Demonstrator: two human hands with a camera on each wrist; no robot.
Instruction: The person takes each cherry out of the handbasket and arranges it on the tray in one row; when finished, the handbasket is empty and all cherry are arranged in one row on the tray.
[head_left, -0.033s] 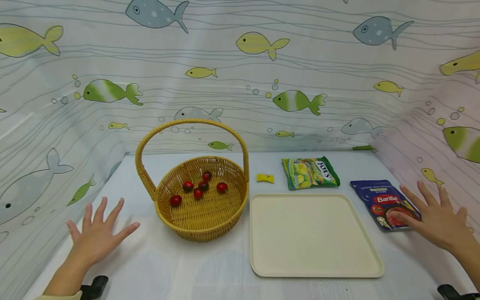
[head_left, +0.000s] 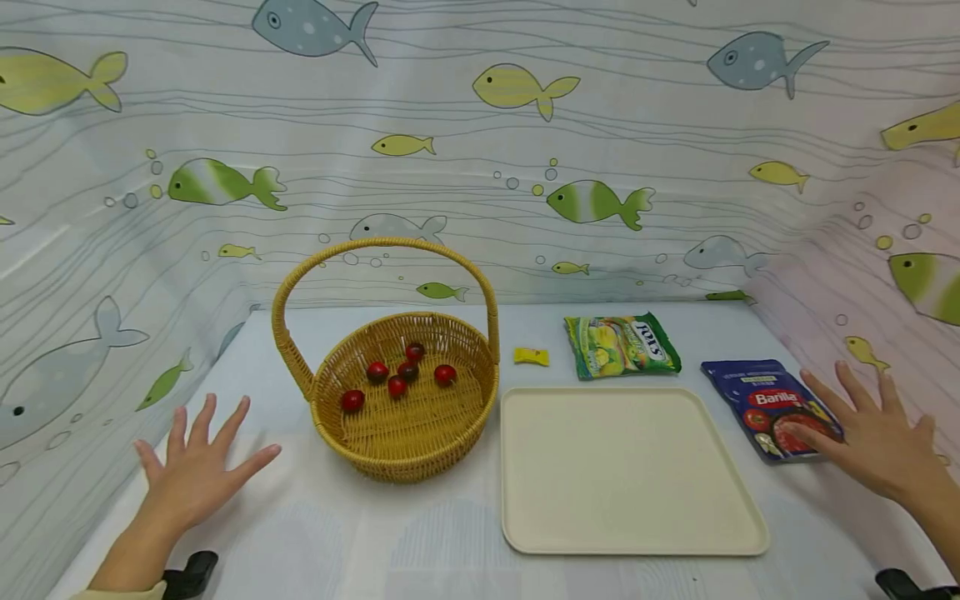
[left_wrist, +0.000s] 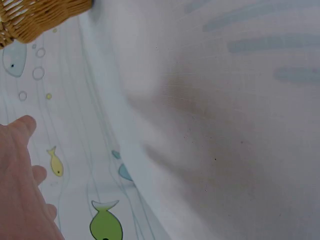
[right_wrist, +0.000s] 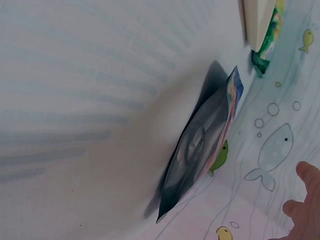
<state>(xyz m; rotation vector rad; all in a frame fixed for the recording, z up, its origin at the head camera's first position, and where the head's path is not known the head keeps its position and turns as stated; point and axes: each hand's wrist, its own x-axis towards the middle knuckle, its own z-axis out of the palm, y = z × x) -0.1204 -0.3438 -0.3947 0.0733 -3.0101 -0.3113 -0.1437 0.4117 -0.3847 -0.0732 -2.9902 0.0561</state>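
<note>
My left hand (head_left: 197,482) is spread with straight fingers to the left of the wicker basket (head_left: 408,468), apart from it and holding nothing. Several dark red cherry-like fruits (head_left: 397,386) lie inside the basket under its tall hoop handle. On the far right, my right hand (head_left: 876,442) has its fingers spread, its thumb overlapping the blue Barilla pouch (head_left: 776,412) in the head view. The right wrist view shows the pouch (right_wrist: 197,150) lying below and apart from the fingers (right_wrist: 307,175). A cream tray (head_left: 630,475) lies between basket and pouch.
Behind the tray lies a green FOX'S candy bag (head_left: 622,346), with a small yellow wrapped candy (head_left: 531,357) to its left. Fish-patterned cloth (head_left: 465,183) forms walls behind and at both sides of the white table surface (head_left: 300,550).
</note>
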